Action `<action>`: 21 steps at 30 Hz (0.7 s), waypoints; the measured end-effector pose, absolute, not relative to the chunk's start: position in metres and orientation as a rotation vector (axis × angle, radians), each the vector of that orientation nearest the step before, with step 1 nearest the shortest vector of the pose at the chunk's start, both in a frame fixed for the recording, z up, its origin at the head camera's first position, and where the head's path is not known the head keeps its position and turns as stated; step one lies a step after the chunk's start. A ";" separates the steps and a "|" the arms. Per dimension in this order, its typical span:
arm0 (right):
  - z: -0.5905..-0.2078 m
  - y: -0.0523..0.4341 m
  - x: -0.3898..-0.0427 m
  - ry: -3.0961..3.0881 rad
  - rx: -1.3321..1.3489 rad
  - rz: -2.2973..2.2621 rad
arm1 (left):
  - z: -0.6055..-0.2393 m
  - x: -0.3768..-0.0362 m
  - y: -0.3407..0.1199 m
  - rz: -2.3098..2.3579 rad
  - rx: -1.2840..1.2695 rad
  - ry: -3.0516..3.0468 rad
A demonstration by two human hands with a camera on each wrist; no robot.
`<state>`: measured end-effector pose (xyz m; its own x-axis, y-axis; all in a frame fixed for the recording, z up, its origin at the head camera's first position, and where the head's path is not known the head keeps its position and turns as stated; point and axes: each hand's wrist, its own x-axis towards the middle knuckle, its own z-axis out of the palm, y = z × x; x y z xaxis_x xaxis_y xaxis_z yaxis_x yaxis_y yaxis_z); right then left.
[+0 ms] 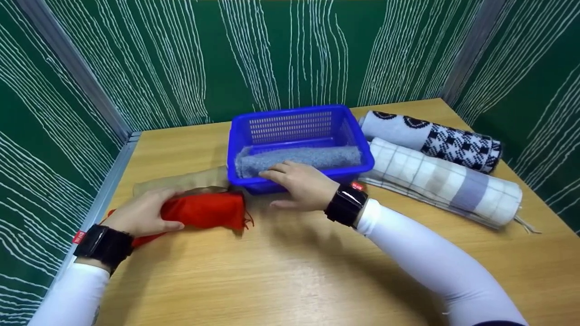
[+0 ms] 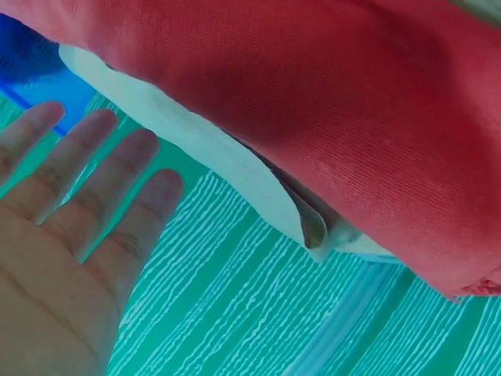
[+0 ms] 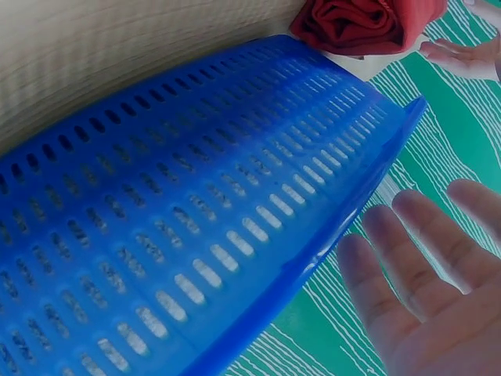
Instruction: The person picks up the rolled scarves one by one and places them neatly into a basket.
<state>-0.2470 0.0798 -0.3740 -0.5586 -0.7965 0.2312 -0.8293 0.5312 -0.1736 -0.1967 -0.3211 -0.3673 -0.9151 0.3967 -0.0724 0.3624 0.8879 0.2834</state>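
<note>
My left hand (image 1: 147,210), fingers straight, is at the left part of a rolled red scarf (image 1: 206,210) with fringe at its right end. In the left wrist view the fingers (image 2: 117,184) are spread beside the red cloth (image 2: 313,117). A beige roll (image 1: 181,181) lies behind the red one, partly covered by it. Over the front rim of a blue plastic basket (image 1: 290,112) hovers my right hand (image 1: 301,184), its fingers extended toward a rolled grey scarf (image 1: 312,157) inside. The right wrist view shows the relaxed fingers (image 3: 407,274) beyond the basket's slotted wall (image 3: 196,211).
Right of the basket lie a white plaid rolled scarf (image 1: 435,181) with fringe and, behind it, a black-and-white patterned roll (image 1: 435,138). Green panels with white wavy lines (image 1: 294,54) and metal posts (image 1: 79,68) enclose the wooden table (image 1: 253,280) at the back and sides.
</note>
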 end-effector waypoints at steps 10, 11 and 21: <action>-0.373 0.072 -0.245 -2.622 1.437 0.398 | -0.367 -0.192 -0.328 0.348 0.524 2.948; -0.373 0.071 -0.245 -2.620 1.442 0.401 | -0.368 -0.192 -0.329 0.343 0.516 2.949; -0.375 0.061 -0.245 -2.593 1.485 0.398 | -0.369 -0.189 -0.339 0.358 0.523 2.953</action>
<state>-0.2445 0.0605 -0.3750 -0.5088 -0.8272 0.2385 -0.8607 0.4821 -0.1640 -0.1892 -0.3393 -0.3694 -0.9329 0.3519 -0.0771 0.3233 0.9121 0.2520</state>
